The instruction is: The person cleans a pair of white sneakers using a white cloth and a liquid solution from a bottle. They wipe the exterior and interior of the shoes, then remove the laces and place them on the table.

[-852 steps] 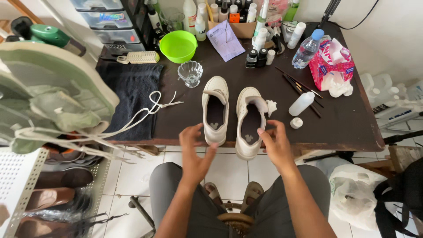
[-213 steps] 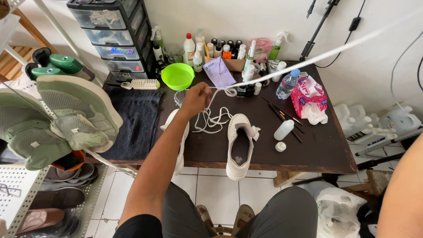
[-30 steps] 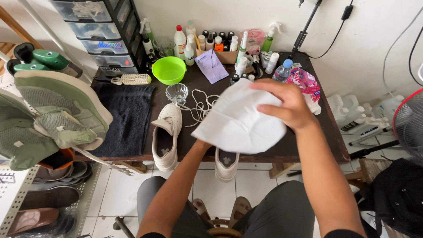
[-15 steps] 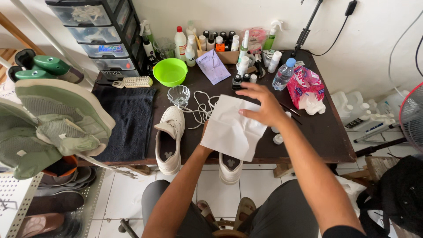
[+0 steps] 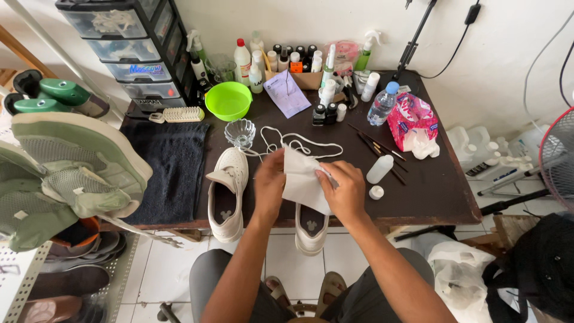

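Both hands grip one thin, soft white tissue sheet [image 5: 302, 179] above the near edge of the dark brown bench [image 5: 430, 191]: the left hand [image 5: 270, 185] has its fingers curled shut on the sheet's left edge, and the right hand [image 5: 344, 192] pinches the right side, the paper creased and folded between them. Right under the hands lies a white leather sneaker [image 5: 312, 224] with its toe past the bench edge; most of its upper is hidden by the tissue and the right hand, so only the dark insole and toe show. Just left of the left hand a second matching sneaker [image 5: 227, 194] lies lace-free, tongue flopped out. Beyond the hands, limp white laces [image 5: 293, 143] loop loosely beside a small ribbed glass bowl [image 5: 240, 133]. Right of the right hand stand a smooth white plastic bottle [image 5: 381, 168] and its round cap [image 5: 376, 192].
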